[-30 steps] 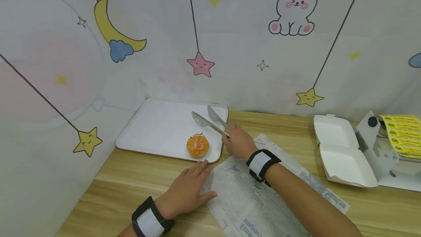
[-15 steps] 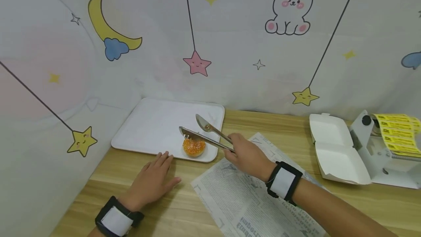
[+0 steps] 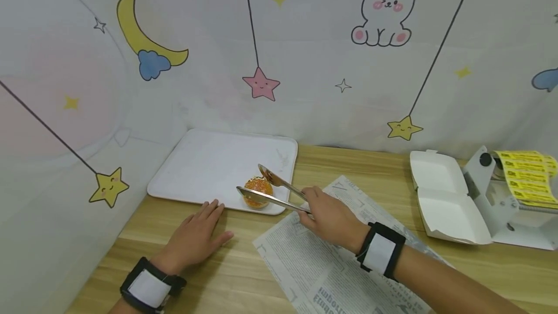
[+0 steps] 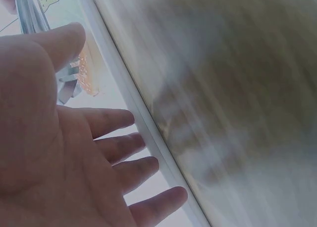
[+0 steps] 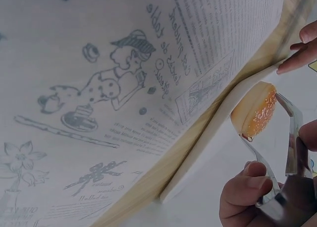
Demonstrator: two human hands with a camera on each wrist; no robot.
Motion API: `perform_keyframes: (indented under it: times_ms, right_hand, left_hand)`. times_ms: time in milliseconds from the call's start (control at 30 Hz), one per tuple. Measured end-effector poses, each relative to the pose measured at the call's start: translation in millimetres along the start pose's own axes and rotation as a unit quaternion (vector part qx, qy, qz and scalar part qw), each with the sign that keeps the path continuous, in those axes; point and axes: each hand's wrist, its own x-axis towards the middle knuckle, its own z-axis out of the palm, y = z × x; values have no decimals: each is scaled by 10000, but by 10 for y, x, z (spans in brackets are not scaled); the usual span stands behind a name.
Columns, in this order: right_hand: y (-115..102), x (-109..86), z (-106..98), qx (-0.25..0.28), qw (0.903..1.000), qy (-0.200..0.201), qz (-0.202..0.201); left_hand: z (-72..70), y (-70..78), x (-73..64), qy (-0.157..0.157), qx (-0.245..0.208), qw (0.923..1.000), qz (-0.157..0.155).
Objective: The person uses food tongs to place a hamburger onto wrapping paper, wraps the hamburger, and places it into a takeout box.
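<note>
The bun (image 3: 256, 184) lies on the tray (image 3: 209, 164), beyond the right hand (image 3: 332, 218), whose fingers clamp the tongs (image 3: 274, 200) partly hiding it. The left hand (image 3: 190, 241), fingers apart, nears the tray's edge, contact unclear. Paper (image 3: 333, 270) under the right fingers runs out of view.

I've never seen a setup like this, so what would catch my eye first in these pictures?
Probably the shiny orange-topped bun near the front right corner of the white tray, between the metal tongs in the right hand. Next, perhaps, the cartoon rabbit winking high on the pale backdrop. Then the yellow printed strip at the far right, beside an open white box.
</note>
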Motion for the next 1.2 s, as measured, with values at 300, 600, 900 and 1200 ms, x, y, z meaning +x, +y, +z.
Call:
perform_keyframes:
  times_ms: [300, 600, 900, 1200]
  right_hand:
    - [16, -37, 14, -384, 9991, -82, -145]
    - [29, -49, 48, -401, 9985, 61, -364]
    - [85, -159, -179, -75, 9997, 143, -177]
    - [131, -707, -661, 83, 9996, 66, 254]
  left_hand:
    - [-23, 16, -8, -69, -7, 10000, 28]
    - [4, 22, 3, -89, 13, 10000, 37]
    - [5, 29, 28, -75, -40, 9999, 115]
    - [-28, 35, 31, -122, -62, 9998, 139]
